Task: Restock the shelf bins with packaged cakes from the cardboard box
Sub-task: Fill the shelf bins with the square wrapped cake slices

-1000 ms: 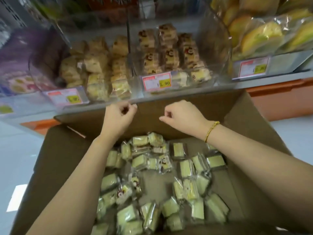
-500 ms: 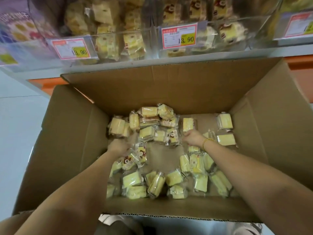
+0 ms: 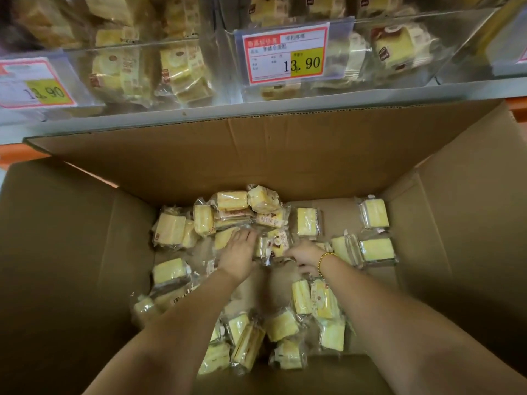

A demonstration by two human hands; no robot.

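Pressing left hand (image 3: 239, 252) flat on clear-wrapped yellow cake packets (image 3: 278, 243) in brown cardboard box (image 3: 285, 161); right hand (image 3: 305, 256) at its 3 o'clock, grasp impossible to tell. Risk: squeezing soft cakes, slippery wrappers spilling before clear plastic shelf bins (image 3: 142, 57) at 12 o'clock.

Near: cardboard box (image 3: 285, 155), packaged cakes (image 3: 373, 214) loose across its floor, thickest at far centre. In it: left hand (image 3: 238, 253) and right hand (image 3: 303, 256), side by side on the central cakes. Far, behind the box's far flap: shelf bins (image 3: 399, 52) holding cakes, price tags (image 3: 285, 54) on their fronts.
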